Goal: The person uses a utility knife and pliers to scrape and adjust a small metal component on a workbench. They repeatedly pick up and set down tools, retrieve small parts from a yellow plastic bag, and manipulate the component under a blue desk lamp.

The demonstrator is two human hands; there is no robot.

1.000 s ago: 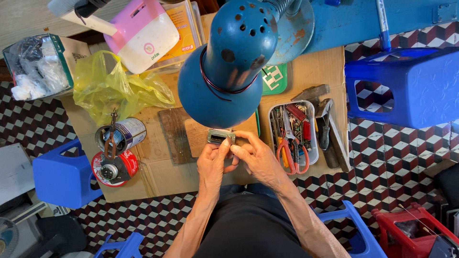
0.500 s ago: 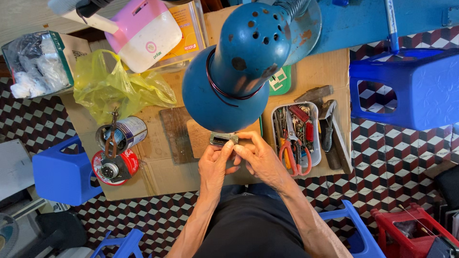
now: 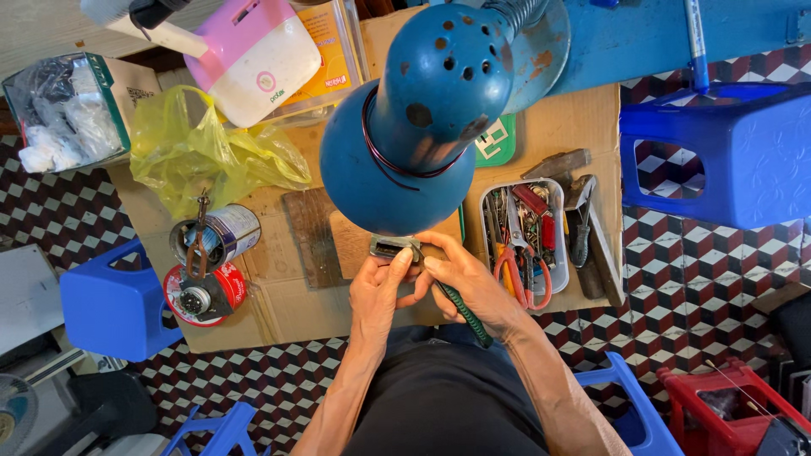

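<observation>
My left hand [image 3: 378, 294] pinches a small grey metal part [image 3: 390, 247] that rests on a wooden block [image 3: 349, 242] on the cardboard-covered table [image 3: 291, 308]. My right hand [image 3: 469, 283] is closed around a thin tool with a dark green ribbed handle [image 3: 463, 315]. Its tip points at the part, and the handle trails back towards my body. Both hands meet at the part, just under the shade of a big blue desk lamp [image 3: 414, 135], which hides the part's far side.
A white tray [image 3: 487, 245] of pliers and small tools lies right of my hands. A tin can [image 3: 221, 235] and a red-and-white reel [image 3: 203, 295] stand to the left, behind them a yellow plastic bag [image 3: 203, 148]. Blue stools [image 3: 726, 152] [image 3: 114, 304] flank the table.
My hands stay together at the small metal part. The green tool handle now shows under my right hand. The view has shifted slightly.
</observation>
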